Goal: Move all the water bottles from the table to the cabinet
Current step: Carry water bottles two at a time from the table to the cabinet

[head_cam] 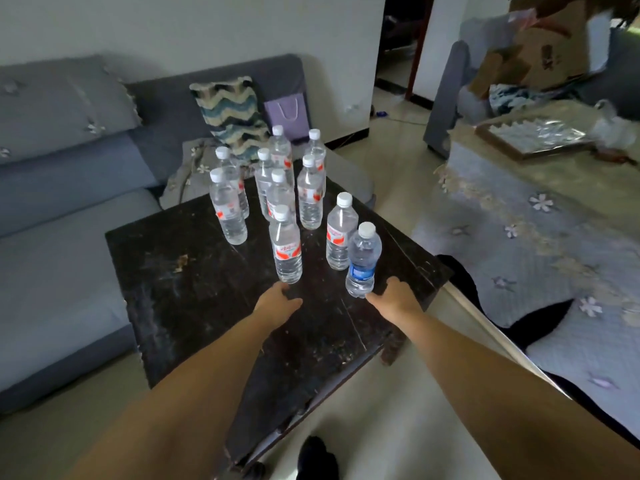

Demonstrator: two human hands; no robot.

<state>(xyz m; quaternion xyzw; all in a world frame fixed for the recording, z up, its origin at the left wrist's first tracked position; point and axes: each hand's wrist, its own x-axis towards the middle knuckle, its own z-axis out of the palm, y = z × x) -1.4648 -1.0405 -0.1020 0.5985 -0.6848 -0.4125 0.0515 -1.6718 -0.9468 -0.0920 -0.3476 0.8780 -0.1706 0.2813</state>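
Observation:
Several clear water bottles with white caps stand upright on a dark square table (194, 306). Most carry red labels; the nearest one (286, 249) stands just beyond my left hand (277, 303), whose fingers are apart and reach its base without closing on it. A smaller blue-label bottle (362, 261) stands at the table's right side, with my right hand (394, 296) right beside its base, fingers apart and thumb close to it. Another red-label bottle (340, 233) stands behind the blue one. No cabinet is in view.
A grey sofa (62, 202) wraps the table's left and back, with a zigzag cushion (232, 116) and purple bag (287, 116). A covered surface with a floral cloth (536, 220) lies to the right, cardboard boxes (540, 53) behind it. A doorway (398, 46) opens at the back.

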